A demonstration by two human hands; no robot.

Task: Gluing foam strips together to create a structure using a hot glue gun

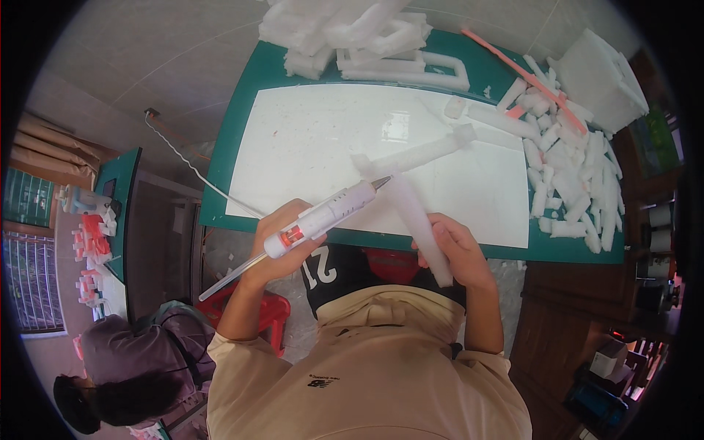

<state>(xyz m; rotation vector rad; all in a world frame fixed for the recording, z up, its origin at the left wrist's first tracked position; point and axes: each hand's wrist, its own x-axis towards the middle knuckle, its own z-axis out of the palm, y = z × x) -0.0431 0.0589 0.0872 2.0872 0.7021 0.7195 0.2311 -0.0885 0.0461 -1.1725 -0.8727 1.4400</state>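
Gripping a white glue gun point(334, 213) in the left hand point(269, 226), with fingers wrapped snugly around its body, above the near edge of the white board point(301, 139). Holding a white foam strip point(419, 224) in the right hand point(463, 253), with fingers curled firmly around its lower half, also by the board's near edge; upper end out over the board, right at the gun's nozzle, contact impossible to tell. On the board, just beyond the nozzle, a second foam strip point(418, 155), with short pieces at its ends. Widest stretch of white surface on the board's left half, lightly specked; tighter room toward the right end, with a heaped pile of foam pieces point(568, 176) crowding the right edge. Beyond the far edge, stacked foam point(352, 29); past the far right corner, a salmon strip point(506, 62) and a big foam block point(598, 77). All round the board, a green border of table point(227, 158). Left of the board, a white cord point(180, 158); farther to lower left, a red stool point(275, 323) and another person point(147, 345). For writing: white numerals on black shorts point(348, 275) below the near edge, a small dark logo with lettering on the tan shirt point(367, 367) farther below, and dark marks on the gun, too small to read.
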